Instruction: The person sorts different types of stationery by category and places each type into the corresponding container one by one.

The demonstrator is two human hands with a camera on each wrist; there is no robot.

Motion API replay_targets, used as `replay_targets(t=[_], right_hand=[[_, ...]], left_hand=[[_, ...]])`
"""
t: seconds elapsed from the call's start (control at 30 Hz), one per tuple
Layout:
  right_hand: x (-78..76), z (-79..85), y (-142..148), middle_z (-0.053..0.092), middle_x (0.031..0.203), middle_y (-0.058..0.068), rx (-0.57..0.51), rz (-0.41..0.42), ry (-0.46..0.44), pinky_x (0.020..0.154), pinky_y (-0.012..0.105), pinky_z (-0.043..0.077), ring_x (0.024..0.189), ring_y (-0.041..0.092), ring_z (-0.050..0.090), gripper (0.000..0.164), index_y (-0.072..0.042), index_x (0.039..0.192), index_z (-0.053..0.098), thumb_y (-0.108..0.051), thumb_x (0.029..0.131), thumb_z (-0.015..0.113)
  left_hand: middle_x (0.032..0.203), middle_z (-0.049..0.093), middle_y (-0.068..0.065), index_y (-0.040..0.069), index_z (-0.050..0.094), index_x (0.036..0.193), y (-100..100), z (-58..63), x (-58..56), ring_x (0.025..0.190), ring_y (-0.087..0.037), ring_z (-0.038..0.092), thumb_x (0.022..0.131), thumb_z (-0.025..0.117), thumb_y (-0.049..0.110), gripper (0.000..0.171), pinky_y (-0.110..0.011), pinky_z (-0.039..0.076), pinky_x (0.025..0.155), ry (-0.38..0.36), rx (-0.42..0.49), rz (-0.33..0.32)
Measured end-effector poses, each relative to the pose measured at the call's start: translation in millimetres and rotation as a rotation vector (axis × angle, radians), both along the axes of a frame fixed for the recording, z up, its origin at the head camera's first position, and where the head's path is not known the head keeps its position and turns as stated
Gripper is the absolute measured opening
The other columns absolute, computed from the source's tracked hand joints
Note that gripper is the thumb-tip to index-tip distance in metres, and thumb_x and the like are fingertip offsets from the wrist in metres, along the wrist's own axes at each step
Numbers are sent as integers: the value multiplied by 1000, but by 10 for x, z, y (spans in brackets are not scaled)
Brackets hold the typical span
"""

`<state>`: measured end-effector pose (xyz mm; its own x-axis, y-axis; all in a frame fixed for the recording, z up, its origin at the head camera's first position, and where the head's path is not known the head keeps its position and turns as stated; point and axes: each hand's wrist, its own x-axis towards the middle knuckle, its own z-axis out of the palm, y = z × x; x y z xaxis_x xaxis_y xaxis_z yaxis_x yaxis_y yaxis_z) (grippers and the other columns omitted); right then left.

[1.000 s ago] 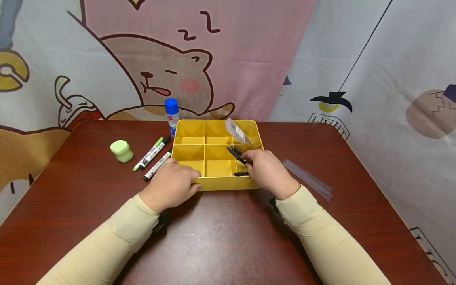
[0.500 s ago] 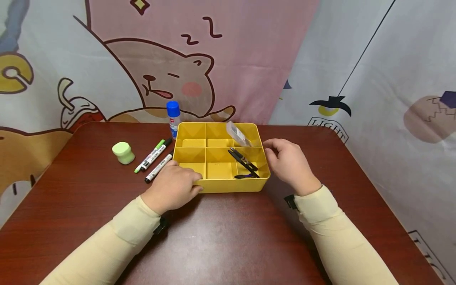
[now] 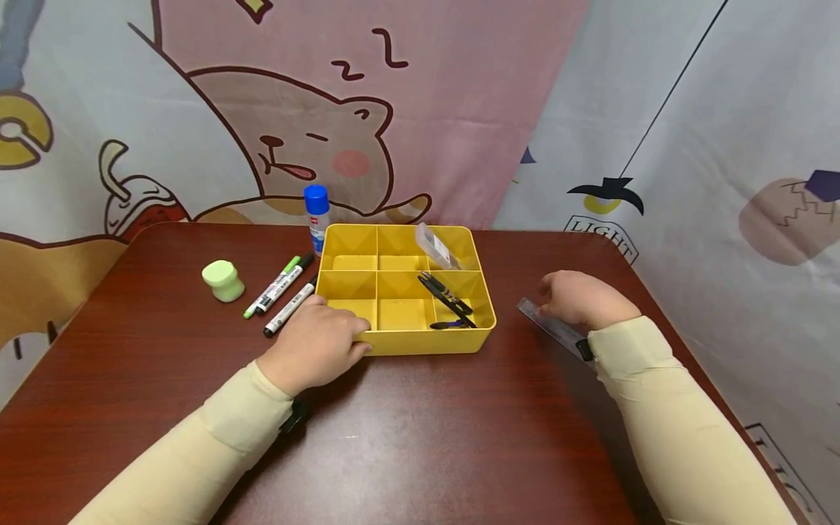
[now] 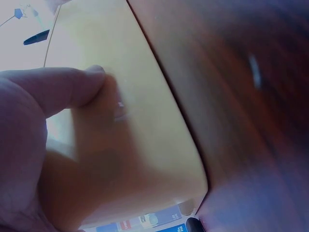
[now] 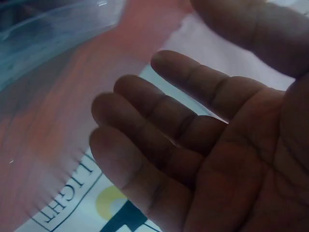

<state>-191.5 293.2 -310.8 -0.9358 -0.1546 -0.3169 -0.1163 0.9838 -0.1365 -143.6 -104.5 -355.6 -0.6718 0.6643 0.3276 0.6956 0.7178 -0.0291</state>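
Observation:
My left hand (image 3: 318, 343) grips the front left wall of a yellow divided box (image 3: 420, 343), its thumb against the outer face in the left wrist view. My right hand (image 3: 587, 300) is above a clear ruler (image 3: 554, 328) that lies on the table to the right of the box. Its fingers are loosely bent with nothing between them in the right wrist view, where the ruler (image 5: 58, 36) shows apart from the fingertips. Black pens (image 3: 446, 295) lean in the front right compartment, above a dark pen with blue on it (image 3: 448, 324).
A small clear plastic case (image 3: 437, 248) leans in the back right compartment. Left of the box are several markers (image 3: 278, 288), a pale green sponge-like block (image 3: 223, 281) and an upright blue-capped glue stick (image 3: 317, 219). A printed cloth hangs behind the table (image 3: 420, 430).
My right hand has let go of a black pen in the front right compartment, then moved out of the box and rightward over the ruler. The left hand has stayed on the box.

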Motion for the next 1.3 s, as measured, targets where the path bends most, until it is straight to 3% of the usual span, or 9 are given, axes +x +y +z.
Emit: replay_targets(t=[0.2, 0.43, 1.3], right_hand=[[-91, -130, 23, 62, 95, 15, 57, 2, -76, 69, 44, 48, 73, 24, 54, 54, 8, 116, 56, -23, 75, 75], [-125, -214, 36, 60, 74, 7, 75, 6, -83, 57, 37, 45, 64, 22, 51, 31, -1, 87, 64, -25, 72, 77], [-131, -249, 33, 61, 74, 8, 66, -14, -86, 57, 38, 47, 62, 23, 52, 28, 1, 84, 66, -21, 70, 78]], left_hand=[[56, 46, 11, 26, 46, 62, -7, -6, 0, 55, -6, 48, 78, 70, 37, 31, -41, 32, 64, -5, -3, 4], [55, 46, 11, 26, 45, 61, -3, 3, 10, 55, -6, 48, 77, 71, 36, 32, -40, 32, 63, -2, 6, -3], [55, 46, 11, 26, 46, 61, -5, -9, -1, 55, -6, 48, 77, 71, 37, 31, -39, 31, 62, 4, 4, -6]])
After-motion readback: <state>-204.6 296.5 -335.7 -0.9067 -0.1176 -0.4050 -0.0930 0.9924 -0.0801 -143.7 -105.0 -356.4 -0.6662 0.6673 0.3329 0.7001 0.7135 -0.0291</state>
